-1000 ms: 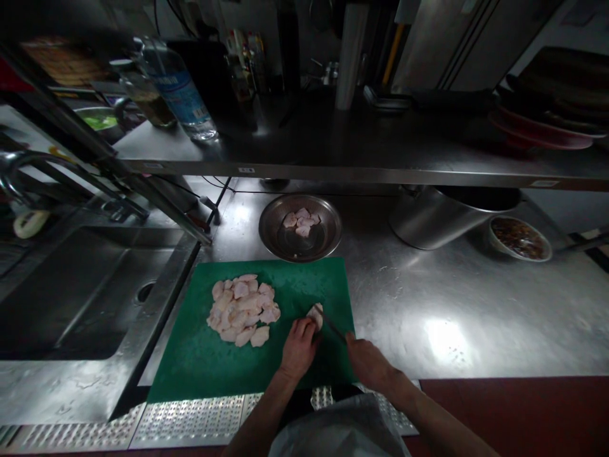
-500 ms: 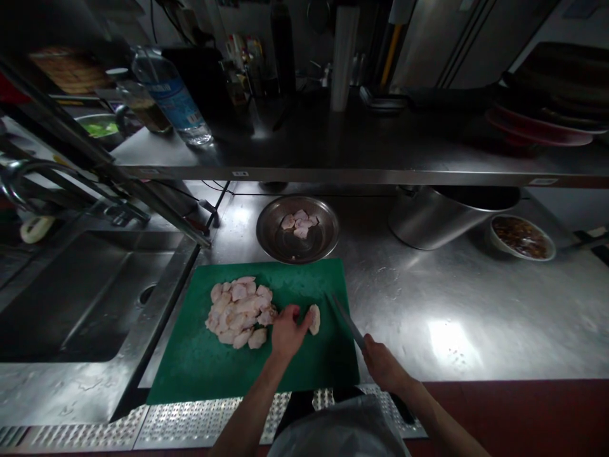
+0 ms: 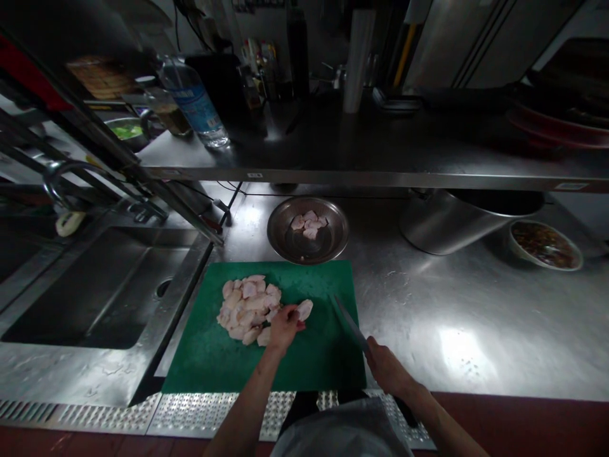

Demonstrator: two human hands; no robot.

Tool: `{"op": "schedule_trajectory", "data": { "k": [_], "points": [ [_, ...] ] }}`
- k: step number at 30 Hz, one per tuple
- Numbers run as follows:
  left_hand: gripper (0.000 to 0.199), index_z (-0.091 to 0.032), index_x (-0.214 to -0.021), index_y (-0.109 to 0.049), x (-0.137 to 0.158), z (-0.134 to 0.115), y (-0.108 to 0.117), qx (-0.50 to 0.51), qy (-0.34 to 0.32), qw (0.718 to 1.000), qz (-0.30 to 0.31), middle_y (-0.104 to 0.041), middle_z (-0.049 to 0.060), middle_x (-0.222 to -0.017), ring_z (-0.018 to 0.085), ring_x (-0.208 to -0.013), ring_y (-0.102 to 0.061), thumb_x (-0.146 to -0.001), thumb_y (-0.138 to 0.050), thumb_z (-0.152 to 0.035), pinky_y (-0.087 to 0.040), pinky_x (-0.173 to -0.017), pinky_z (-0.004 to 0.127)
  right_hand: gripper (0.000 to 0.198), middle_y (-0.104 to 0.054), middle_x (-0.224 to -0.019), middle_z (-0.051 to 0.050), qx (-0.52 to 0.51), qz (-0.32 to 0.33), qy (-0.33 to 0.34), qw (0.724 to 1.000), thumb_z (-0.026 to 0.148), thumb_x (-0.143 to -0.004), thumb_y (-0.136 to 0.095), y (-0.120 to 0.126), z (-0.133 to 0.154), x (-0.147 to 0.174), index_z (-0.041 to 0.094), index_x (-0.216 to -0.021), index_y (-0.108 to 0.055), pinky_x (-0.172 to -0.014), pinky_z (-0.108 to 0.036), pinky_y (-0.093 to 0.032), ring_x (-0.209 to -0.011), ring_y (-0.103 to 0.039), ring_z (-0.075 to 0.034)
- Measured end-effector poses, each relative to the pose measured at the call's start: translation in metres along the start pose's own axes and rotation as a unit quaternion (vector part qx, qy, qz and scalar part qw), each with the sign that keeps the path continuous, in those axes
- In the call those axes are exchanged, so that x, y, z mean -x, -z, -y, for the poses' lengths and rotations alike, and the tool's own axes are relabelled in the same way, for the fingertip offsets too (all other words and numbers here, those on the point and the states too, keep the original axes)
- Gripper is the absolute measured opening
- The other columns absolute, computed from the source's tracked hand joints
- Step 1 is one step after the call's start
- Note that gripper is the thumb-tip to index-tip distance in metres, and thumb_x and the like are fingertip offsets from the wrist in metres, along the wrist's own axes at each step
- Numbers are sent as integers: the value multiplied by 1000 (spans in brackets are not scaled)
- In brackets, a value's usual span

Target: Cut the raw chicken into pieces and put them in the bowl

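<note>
Pinching meat (image 3: 305,309) with your left hand (image 3: 284,327), right hand (image 3: 383,365) wrapped round the knife (image 3: 352,328); meat's probably soft, slippery, so grip an edge.

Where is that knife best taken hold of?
Probably by the near, handle end of the knife, coming from the near right: the blade slants away, its tip pointing far left over the green board, and the right hand grips that end.

No lettering is legible. A clear plastic bottle (image 3: 194,101) bears a blue label (image 3: 198,112) with pale print, too blurred to decipher. Small whitish labels (image 3: 255,175) stand along the front edge of the steel shelf (image 3: 361,178); their marks are likewise too small to read.
</note>
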State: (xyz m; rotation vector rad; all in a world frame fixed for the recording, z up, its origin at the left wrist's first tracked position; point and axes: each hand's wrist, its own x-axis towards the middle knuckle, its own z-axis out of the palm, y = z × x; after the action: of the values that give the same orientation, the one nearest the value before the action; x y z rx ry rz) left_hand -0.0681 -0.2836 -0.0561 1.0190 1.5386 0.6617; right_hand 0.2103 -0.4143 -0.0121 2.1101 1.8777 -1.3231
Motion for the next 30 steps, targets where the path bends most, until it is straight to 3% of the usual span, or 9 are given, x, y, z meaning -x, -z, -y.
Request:
{"op": "schedule_trajectory", "data": {
  "k": [3,5,9,12,18,22,25,27,30],
  "points": [
    [21,-15,-110,-63,3,2,5,-41,-14,999,-8,-70,5,-86,15,-64,-71,-95,-53,-22,-61,-62,32,28,-74,-101,-16,26,3,9,1000,13,-102,-31,-4,6,-3,10,-121,-52,-72,-27,-45,-93,-73,-21],
    [24,-15,-114,-63,10,0,9,-146,-59,987,-33,-71,8,-93,16,-63,-70,-95,-52,-24,-60,-62,33,31,-74,-102,-17,54,3,13,998,15,-104,-30,-8,15,-5,8,-125,-52,-73,-29,-46,-95,-73,-23],
    [24,-19,-110,-68,27,-8,15,-378,-200,894,-134,-69,13,-110,24,-84,-71,-95,-53,-30,-57,-74,39,36,-75,-102,-18,105,0,38,994,23,-106,-30,-16,41,-13,7,-129,-53,-71,-30,-48,-95,-74,-26],
    [22,-22,-107,-70,32,-7,12,-413,-275,860,-120,-69,11,-110,26,-99,-67,-96,-53,-29,-56,-84,40,36,-76,-103,-16,114,1,63,991,25,-107,-30,-21,54,-28,9,-127,-55,-72,-30,-49,-95,-74,-25],
    [19,-22,-104,-69,22,10,13,-402,-295,864,-70,-69,8,-103,24,-102,-64,-95,-53,-23,-54,-90,39,32,-75,-103,-16,107,-7,44,993,19,-107,-29,-1,38,-49,9,-117,-56,-73,-27,-47,-96,-74,-21],
    [27,-18,-117,-63,27,10,16,-398,-262,875,-83,-66,11,-115,26,-107,-63,-93,-58,-28,-53,-93,40,29,-75,-95,-13,76,-29,14,997,22,-108,-28,13,17,-40,11,-116,-54,-67,-27,-43,-89,-75,-21],
    [40,-17,-128,-60,31,1,10,-428,-260,862,-79,-61,14,-129,30,-118,-57,-90,-61,-31,-49,-100,43,26,-74,-92,-13,35,-36,1,999,22,-107,-31,7,7,-32,11,-114,-54,-65,-28,-41,-87,-74,-22],
    [39,-18,-128,-62,28,-8,4,-455,-259,851,-52,-63,14,-125,31,-118,-56,-89,-59,-26,-47,-101,45,26,-74,-92,-14,15,-34,6,999,20,-106,-31,-2,2,-31,11,-112,-54,-66,-28,-41,-86,-74,-22],
    [27,-16,-109,-70,14,-22,-1,-420,-210,882,-44,-69,14,-104,31,-108,-61,-85,-56,-15,-46,-100,46,26,-74,-91,-14,-19,-29,7,999,18,-106,-29,-14,-2,-32,11,-110,-55,-67,-27,-42,-83,-72,-20]
  ]
}}
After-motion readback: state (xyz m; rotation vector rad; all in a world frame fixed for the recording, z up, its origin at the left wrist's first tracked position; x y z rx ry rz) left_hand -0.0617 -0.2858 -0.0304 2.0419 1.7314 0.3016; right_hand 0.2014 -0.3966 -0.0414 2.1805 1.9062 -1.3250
